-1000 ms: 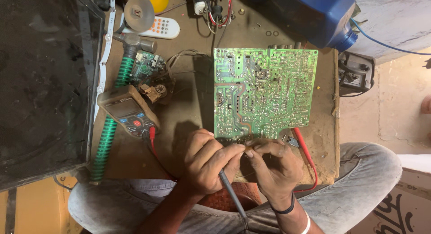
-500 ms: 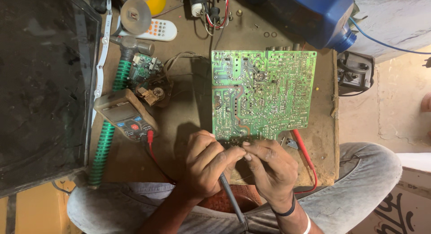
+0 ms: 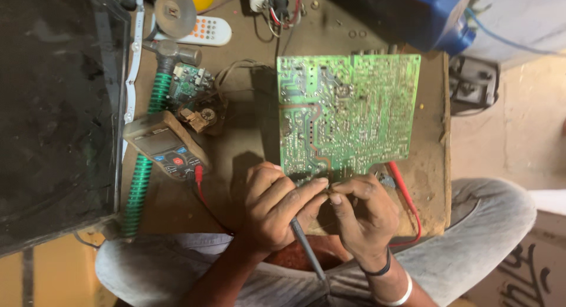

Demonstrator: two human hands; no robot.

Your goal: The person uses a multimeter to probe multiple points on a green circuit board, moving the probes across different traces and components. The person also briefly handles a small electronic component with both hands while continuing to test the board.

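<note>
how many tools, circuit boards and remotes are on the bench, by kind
circuit boards: 2, the big green board and a small board
meters: 1, multimeter
hammers: 1, hammer
hand-held probes: 1, grey probe in the left hand, beside the right hand
remotes: 1, white remote
total: 6

Multimeter (image 3: 165, 147), hammer (image 3: 158, 89) (green-handled), remote (image 3: 206, 30)

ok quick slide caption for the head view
Two hands, left hand holding a probe, right hand alongside, at a green circuit board.
</note>
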